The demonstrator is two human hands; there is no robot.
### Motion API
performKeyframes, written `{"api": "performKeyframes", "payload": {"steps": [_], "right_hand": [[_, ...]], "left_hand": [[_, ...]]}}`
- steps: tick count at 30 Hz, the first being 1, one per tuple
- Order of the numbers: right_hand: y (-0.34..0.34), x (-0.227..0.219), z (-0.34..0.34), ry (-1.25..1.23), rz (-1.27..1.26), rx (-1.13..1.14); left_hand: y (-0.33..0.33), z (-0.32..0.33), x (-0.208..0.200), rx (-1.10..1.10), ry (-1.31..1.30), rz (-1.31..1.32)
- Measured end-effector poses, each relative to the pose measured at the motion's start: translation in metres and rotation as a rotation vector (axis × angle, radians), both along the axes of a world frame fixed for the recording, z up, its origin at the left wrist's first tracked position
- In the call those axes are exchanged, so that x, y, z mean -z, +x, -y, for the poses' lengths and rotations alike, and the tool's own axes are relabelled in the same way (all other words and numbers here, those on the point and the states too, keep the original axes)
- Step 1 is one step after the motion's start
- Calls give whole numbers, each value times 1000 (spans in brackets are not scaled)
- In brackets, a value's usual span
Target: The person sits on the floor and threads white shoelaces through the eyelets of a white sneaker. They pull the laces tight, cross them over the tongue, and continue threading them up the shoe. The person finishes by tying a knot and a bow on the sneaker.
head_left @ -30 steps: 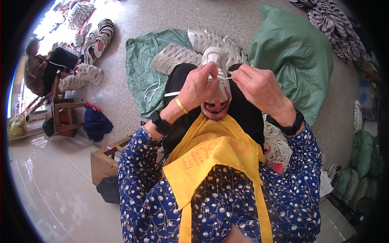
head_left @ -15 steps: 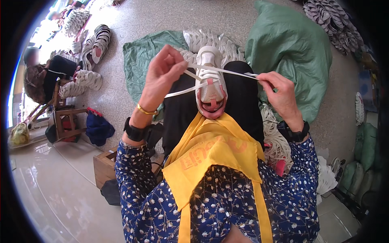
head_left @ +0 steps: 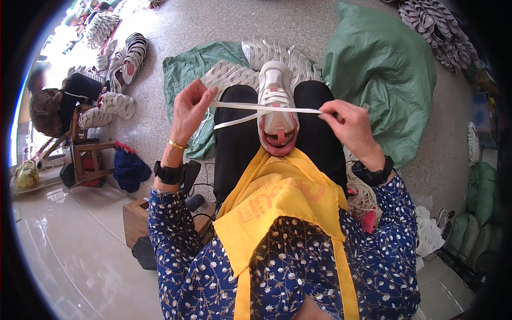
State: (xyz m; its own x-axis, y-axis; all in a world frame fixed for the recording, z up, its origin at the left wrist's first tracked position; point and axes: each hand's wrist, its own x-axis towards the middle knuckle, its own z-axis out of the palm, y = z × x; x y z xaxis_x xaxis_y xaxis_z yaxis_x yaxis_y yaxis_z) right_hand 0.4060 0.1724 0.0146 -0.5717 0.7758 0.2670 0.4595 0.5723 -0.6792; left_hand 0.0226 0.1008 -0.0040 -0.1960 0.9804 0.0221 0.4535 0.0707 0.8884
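Note:
A white and pink sneaker (head_left: pixel 276 122) rests between my knees, its heel toward me and its toe pointing away. White laces cross its upper part. A flat white shoelace (head_left: pixel 250 106) stretches taut across the shoe. My left hand (head_left: pixel 190 109) pinches it left of the shoe, and my right hand (head_left: pixel 349 124) pinches it on the right. Another stretch of white lace runs from the shoe toward the lower left over my left thigh. A yellow apron (head_left: pixel 277 194) covers my lap just below the heel.
Rows of white shoe uppers (head_left: pixel 229 74) lie on a green sheet (head_left: pixel 200 58) beyond my knees. A big green sack (head_left: pixel 381 80) stands at the right. A bundle of white laces (head_left: pixel 362 189) lies beside my right thigh. A wooden box (head_left: pixel 136 221) is at my left. Another person sits far left.
My left hand has moved left and down, drawing the lace out leftward. My right hand has shifted slightly left and down. The shoe has stayed in place.

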Motion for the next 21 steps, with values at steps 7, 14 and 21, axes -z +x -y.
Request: {"api": "performKeyframes", "payload": {"steps": [7, 14, 21], "right_hand": [[-53, 15, 2, -5, -42, -203], [-68, 7, 3, 55, -78, -252], [-64, 5, 7, -93, -23, -184]], "left_hand": [[36, 9, -5, 58, 165, -403], [108, 3, -9, 407, 26, 176], [101, 2, 18, 326, -129, 168]]}}
